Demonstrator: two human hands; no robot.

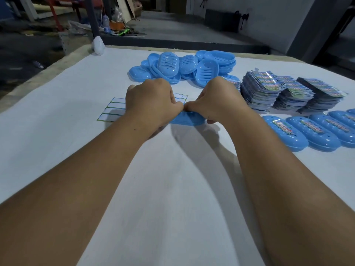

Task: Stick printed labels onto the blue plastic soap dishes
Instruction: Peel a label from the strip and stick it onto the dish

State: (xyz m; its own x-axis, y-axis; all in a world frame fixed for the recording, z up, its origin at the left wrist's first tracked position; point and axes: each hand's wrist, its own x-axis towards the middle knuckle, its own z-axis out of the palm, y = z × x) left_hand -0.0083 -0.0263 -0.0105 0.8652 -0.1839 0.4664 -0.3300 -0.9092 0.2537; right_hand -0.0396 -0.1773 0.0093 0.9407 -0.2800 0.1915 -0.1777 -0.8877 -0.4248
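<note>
Dish: one blue dish point(187, 120) lies on the bench point(76, 93) at the middle, under both hands.
Left hand point(151, 104): fingers curled, pinching something small above the dish; the fingertips are hidden.
Right hand point(215, 102): curled too, thumb down by the dish edge.
Feel: looks light, stiff and smooth, so it may slide; best held by the long sides.
Pile point(182, 66): bare dishes at 12 o'clock.
Labels point(288, 91): thin, bendy stacks at 2 o'clock.
Done row point(311, 131): at 3 o'clock.
</note>
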